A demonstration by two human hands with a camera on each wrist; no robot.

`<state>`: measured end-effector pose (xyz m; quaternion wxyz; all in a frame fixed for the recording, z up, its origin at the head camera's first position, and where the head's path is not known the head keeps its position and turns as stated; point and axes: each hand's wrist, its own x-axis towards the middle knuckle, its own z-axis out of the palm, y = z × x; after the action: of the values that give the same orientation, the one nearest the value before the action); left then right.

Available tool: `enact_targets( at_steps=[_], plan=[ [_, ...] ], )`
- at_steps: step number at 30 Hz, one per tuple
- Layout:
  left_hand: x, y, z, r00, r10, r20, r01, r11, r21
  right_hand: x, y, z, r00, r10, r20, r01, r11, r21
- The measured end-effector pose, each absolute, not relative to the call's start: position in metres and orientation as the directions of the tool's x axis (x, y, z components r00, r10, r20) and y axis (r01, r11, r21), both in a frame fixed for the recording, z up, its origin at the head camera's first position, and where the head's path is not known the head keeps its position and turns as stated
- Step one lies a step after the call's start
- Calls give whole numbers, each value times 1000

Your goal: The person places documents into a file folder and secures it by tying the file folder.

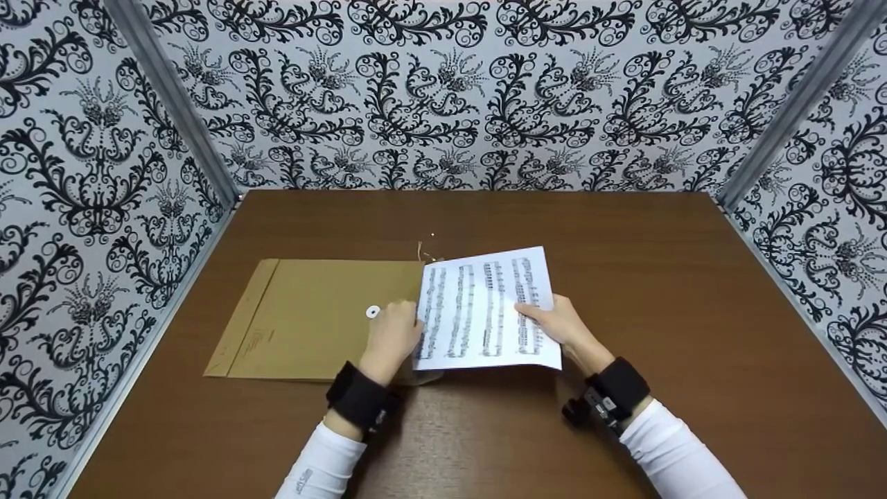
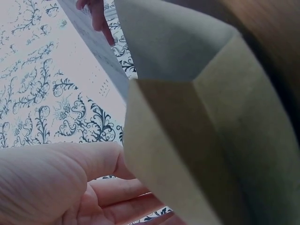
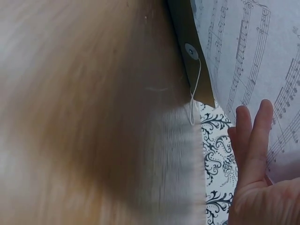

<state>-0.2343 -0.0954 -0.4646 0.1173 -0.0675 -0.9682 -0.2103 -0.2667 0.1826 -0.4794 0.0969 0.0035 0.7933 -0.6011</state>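
The right hand (image 1: 565,326) pinches the sheet of music (image 1: 485,308) at its 3 o'clock edge, fingers together underneath in the right wrist view. The left hand (image 1: 391,336) grips the brown envelope (image 1: 312,319) at its mouth. Only the left wrist view shows the mouth gaping open.

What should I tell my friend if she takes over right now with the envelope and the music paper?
Left hand holds the open end of the brown envelope, which lies flat on the table.
Right hand holds the sheet of music by its right edge.
Done: the sheet's left edge is at the envelope's mouth.
Left: most of the sheet lies outside the envelope; the flap's string hangs loose.
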Motion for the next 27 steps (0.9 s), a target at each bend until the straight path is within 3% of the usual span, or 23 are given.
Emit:
enact_targets(
  at_steps=[14,27],
  plan=[
    [-235,-98,-465,-965,96,244,187,904,384,-275,159,-491,-974,-130,-185,156,204,-966],
    [-234,-97,-463,-970,87,228,174,903,392,-281,135,-496,-976,-121,-179,150,218,-964]
  ],
)
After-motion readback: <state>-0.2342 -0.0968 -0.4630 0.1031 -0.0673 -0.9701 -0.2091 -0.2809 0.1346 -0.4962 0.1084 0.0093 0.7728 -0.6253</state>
